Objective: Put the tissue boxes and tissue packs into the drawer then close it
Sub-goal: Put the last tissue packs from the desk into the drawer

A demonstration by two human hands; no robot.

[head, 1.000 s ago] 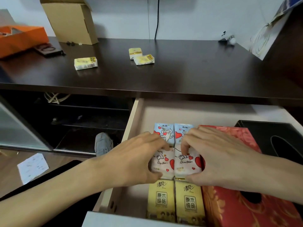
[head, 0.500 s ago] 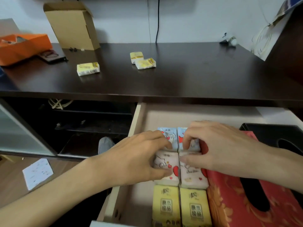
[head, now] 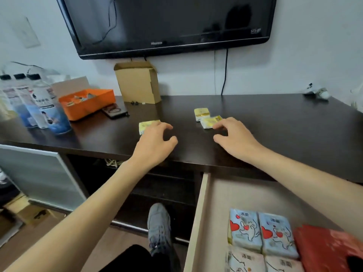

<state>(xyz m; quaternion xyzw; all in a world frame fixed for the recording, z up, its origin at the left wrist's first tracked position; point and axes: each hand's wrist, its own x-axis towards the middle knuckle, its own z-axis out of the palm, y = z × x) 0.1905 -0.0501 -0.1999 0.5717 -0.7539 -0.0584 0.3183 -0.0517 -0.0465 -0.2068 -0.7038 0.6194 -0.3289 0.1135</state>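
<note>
The drawer [head: 198,216] stands open at the lower right. Inside lie two blue heart-print tissue packs [head: 261,231], pink packs [head: 263,261] in front of them, and a red tissue box [head: 330,248] to their right. Three yellow tissue packs rest on the dark cabinet top. My left hand [head: 155,144] is open, fingers curled over the left yellow pack [head: 146,125]. My right hand [head: 233,138] is open, its fingertips at the nearer pack [head: 209,122] of the right pair; the other pack [head: 201,112] lies just behind. Neither hand holds anything.
A cardboard box [head: 138,83], an orange tray [head: 87,103], a dark phone-like object [head: 115,112] and plastic bottles [head: 37,107] stand at the back left of the cabinet top [head: 275,138]. A television [head: 167,24] hangs above. My shoe [head: 159,228] is beside the drawer.
Both hands have left the packs in the drawer and reached up to the yellow packs on the cabinet top. The view has tilted upward.
</note>
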